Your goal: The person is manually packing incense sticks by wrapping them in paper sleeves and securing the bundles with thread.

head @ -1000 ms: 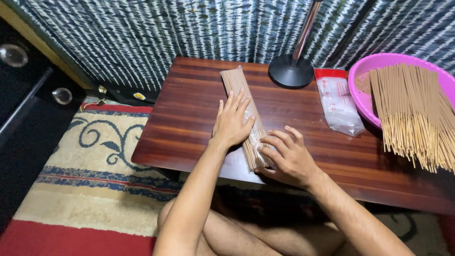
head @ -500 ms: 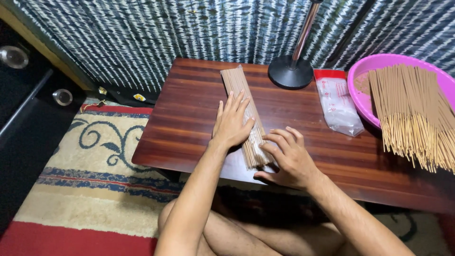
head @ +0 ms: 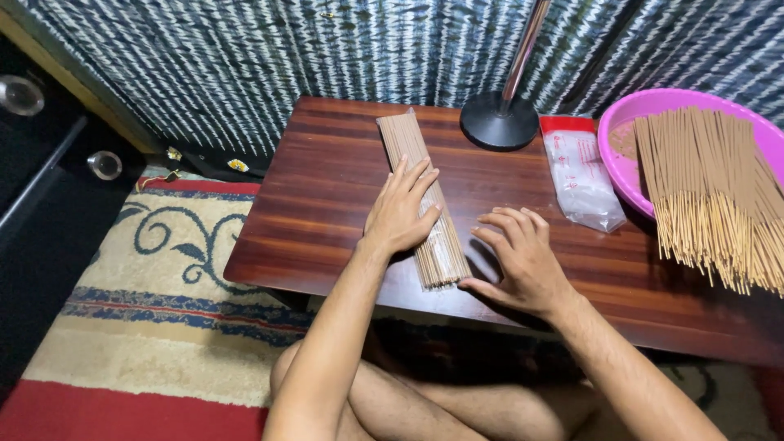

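Packed incense-stick bundle (head: 422, 198) at frame centre, on low wooden table (head: 327, 204).
Left hand (head: 400, 212) pressed flat, open, on the bundle's middle. Right hand (head: 523, 261) open, fingers spread, just right of the bundle's near end, gripping nothing. Pink basin (head: 633, 110) of loose incense sticks (head: 710, 188) at right edge; plastic pouch (head: 580, 175) beside it.

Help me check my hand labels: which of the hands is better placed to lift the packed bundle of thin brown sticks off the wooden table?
Left hand: it lies flat on the clear-wrapped bundle of thin brown sticks. The right hand is spread open beside it on the dark wooden table.
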